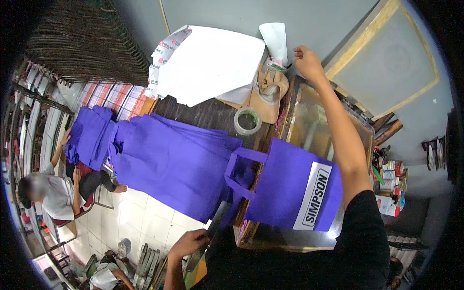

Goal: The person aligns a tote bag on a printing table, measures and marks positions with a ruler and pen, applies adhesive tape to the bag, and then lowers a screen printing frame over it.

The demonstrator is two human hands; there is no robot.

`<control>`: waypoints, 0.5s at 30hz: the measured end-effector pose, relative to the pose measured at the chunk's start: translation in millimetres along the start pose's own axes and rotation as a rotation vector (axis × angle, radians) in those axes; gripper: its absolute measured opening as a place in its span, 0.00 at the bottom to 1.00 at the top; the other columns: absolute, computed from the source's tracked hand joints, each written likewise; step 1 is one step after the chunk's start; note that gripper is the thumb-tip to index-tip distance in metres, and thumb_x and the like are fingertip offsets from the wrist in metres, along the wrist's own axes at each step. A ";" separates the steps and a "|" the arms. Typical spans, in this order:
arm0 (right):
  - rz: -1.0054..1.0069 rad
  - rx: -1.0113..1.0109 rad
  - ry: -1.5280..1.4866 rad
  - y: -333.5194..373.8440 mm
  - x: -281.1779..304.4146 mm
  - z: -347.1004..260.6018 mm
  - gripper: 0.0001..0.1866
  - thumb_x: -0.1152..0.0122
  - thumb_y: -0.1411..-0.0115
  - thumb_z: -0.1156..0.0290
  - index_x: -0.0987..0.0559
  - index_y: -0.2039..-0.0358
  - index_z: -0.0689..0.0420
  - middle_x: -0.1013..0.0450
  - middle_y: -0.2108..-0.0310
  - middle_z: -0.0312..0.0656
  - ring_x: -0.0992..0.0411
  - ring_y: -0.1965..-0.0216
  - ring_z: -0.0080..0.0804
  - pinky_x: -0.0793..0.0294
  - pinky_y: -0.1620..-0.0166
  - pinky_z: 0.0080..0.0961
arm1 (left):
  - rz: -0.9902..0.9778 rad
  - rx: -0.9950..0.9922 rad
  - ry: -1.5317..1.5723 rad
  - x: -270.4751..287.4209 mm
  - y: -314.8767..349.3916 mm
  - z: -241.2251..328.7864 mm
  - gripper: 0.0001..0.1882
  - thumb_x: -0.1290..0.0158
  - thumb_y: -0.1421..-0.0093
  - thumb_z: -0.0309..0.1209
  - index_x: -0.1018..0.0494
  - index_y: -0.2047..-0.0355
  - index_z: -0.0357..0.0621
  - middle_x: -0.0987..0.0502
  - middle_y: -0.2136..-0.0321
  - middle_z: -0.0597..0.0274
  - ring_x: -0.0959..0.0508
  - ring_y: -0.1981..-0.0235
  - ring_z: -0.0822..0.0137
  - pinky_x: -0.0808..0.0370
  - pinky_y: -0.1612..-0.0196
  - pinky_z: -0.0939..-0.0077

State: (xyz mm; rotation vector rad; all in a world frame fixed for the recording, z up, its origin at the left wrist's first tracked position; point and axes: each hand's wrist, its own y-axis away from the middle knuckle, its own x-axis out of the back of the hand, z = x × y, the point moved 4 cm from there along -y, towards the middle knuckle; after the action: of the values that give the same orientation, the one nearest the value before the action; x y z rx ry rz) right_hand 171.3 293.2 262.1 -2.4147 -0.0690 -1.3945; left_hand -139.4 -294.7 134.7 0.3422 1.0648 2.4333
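In my left hand, at the lower middle, is a dark flat bar that slants up to the purple cloth. My right arm stretches away over the framed work surface. The fingers of my right hand are curled together at the back, near a rolled white paper and a tan cap; I cannot make out what is in them, if anything. A purple cloth bag with a white printed panel lies on the framed glass-like surface, its handles pointing left.
A long pile of purple bags covers the dark table leftwards. Behind it are a large white sheet and a tape roll. A wood-edged screen frame leans at the back right. People sit at the left and lower left.
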 end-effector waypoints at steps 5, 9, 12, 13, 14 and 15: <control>-0.695 0.090 -0.189 148.1 18.3 -108.2 0.19 0.33 0.41 0.64 0.19 0.53 0.64 0.18 0.59 0.53 0.18 0.57 0.44 0.21 0.51 0.36 | -0.095 -0.105 -0.228 4.2 -11.2 4.0 0.16 0.43 0.37 0.38 0.23 0.57 0.37 0.17 0.64 0.46 0.16 0.60 0.51 0.22 0.56 0.61; -0.795 0.210 -0.215 229.8 16.9 -144.2 0.15 0.34 0.37 0.66 0.18 0.54 0.62 0.18 0.60 0.48 0.19 0.59 0.38 0.21 0.53 0.35 | -0.131 -0.080 -0.083 -10.0 -21.9 16.2 0.16 0.45 0.34 0.39 0.23 0.57 0.37 0.16 0.65 0.47 0.16 0.64 0.48 0.22 0.58 0.58; -0.688 0.142 -0.293 232.9 16.2 -140.5 0.15 0.33 0.37 0.66 0.18 0.55 0.62 0.18 0.61 0.49 0.19 0.59 0.40 0.21 0.53 0.35 | -0.004 -0.149 -0.207 -22.0 -49.6 17.7 0.16 0.46 0.34 0.39 0.24 0.55 0.37 0.17 0.64 0.41 0.17 0.60 0.41 0.22 0.57 0.52; -0.656 0.107 -0.317 231.2 17.7 -138.1 0.14 0.33 0.37 0.66 0.18 0.55 0.62 0.18 0.61 0.50 0.19 0.59 0.41 0.21 0.53 0.35 | 0.039 -0.165 -0.254 -24.7 -58.9 25.5 0.16 0.47 0.34 0.38 0.24 0.55 0.37 0.17 0.63 0.40 0.17 0.59 0.39 0.22 0.56 0.51; -0.642 0.097 -0.300 227.3 19.0 -137.0 0.14 0.33 0.37 0.67 0.18 0.55 0.62 0.18 0.61 0.50 0.19 0.59 0.42 0.22 0.53 0.36 | 0.084 -0.175 -0.253 -26.8 -69.5 31.1 0.16 0.47 0.34 0.37 0.24 0.54 0.37 0.18 0.62 0.39 0.18 0.58 0.38 0.23 0.55 0.50; -0.629 0.088 -0.283 221.5 20.1 -136.9 0.14 0.33 0.37 0.67 0.18 0.55 0.62 0.18 0.61 0.50 0.19 0.59 0.42 0.22 0.53 0.36 | 0.130 -0.185 -0.250 -28.3 -79.3 36.3 0.16 0.47 0.34 0.37 0.24 0.54 0.37 0.18 0.61 0.38 0.18 0.57 0.38 0.23 0.54 0.49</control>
State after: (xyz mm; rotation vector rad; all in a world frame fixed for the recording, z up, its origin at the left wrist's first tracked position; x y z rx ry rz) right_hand 115.3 38.8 280.4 -2.6079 -1.0105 -1.2132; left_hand -75.9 -239.0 99.0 0.6514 0.7249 2.4967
